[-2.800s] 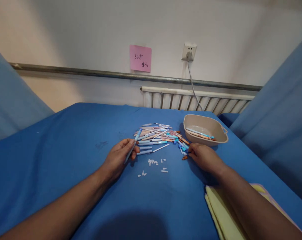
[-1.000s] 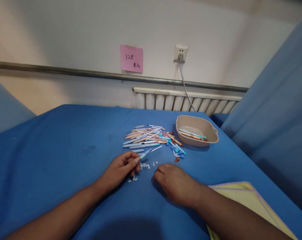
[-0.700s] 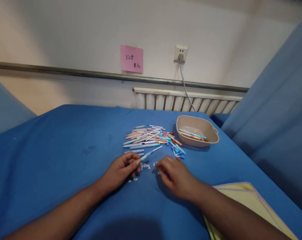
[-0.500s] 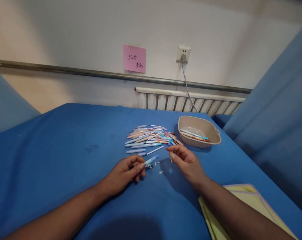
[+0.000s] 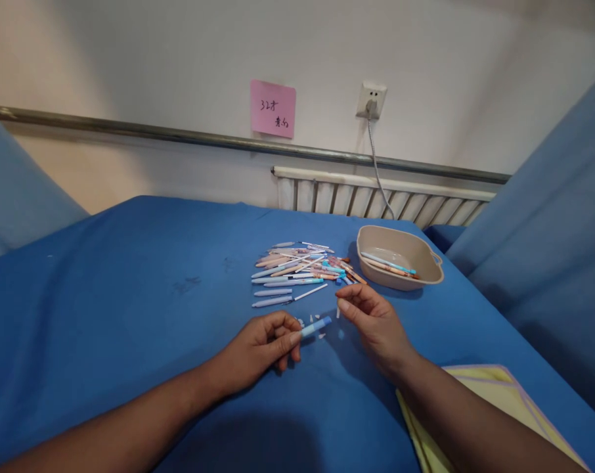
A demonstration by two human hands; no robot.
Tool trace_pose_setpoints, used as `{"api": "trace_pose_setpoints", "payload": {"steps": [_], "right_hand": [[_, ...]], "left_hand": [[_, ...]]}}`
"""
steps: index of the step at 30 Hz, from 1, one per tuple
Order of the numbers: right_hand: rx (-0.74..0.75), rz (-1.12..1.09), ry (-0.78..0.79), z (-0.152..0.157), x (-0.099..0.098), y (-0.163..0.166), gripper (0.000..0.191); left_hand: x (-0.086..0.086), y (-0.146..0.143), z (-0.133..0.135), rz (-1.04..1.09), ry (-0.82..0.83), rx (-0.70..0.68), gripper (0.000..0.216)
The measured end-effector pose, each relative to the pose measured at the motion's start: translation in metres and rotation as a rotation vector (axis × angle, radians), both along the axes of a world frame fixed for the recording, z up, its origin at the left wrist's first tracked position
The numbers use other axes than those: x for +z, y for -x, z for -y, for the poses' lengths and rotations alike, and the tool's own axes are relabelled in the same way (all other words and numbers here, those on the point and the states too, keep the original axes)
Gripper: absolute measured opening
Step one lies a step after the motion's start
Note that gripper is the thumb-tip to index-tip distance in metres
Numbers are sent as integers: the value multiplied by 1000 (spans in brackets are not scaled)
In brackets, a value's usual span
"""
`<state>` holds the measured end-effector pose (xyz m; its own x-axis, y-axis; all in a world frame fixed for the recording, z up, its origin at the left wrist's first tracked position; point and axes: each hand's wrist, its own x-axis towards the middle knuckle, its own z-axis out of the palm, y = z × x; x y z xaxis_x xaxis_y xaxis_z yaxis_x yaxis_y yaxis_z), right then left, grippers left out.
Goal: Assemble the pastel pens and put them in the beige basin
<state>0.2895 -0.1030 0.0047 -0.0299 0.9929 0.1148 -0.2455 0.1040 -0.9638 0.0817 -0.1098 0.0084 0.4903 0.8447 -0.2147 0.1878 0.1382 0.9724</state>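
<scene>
My left hand (image 5: pixel 272 341) is closed, with thumb and fingers gripping a light blue pen barrel (image 5: pixel 316 326) whose darker blue end points right. My right hand (image 5: pixel 374 322) pinches a short, slim white piece (image 5: pixel 337 313) just beyond the barrel's end, a small gap apart. Small whitish bits (image 5: pixel 322 336) lie on the cloth around the barrel. Beyond both hands spreads a pile of pens and pen parts (image 5: pixel 297 266), in light blue, peach and white. Nearest me in it are a lilac-blue barrel (image 5: pixel 272 301) and a white refill (image 5: pixel 310 292).
A beige plastic basin (image 5: pixel 400 238) with a few pens (image 5: pixel 389 264) inside stands at the right rear. A folded yellow cloth (image 5: pixel 494 394) lies under my right forearm. Blue cloth (image 5: pixel 105 315) covers the table. Behind it are a radiator (image 5: pixel 341 194) and a plugged-in cable (image 5: pixel 376 164).
My left hand has moved the pen barrel right and slightly down, closer to my right hand. The white piece in my right fingers now shows more plainly. The view has shifted a little.
</scene>
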Motion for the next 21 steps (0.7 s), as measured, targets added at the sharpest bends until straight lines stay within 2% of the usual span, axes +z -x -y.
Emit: {"api": "trace_pose_setpoints", "payload": {"steps": [6, 16, 21], "right_hand": [[92, -59, 2, 3, -1, 3, 24], [38, -63, -38, 3, -6, 1, 21], [56, -22, -58, 6, -5, 3, 19]], "left_hand": [[-3, 2, -1, 15, 15, -13, 29], [-2, 4, -3, 36, 6, -2, 28], [-3, 4, -3, 33, 0, -11, 27]]}}
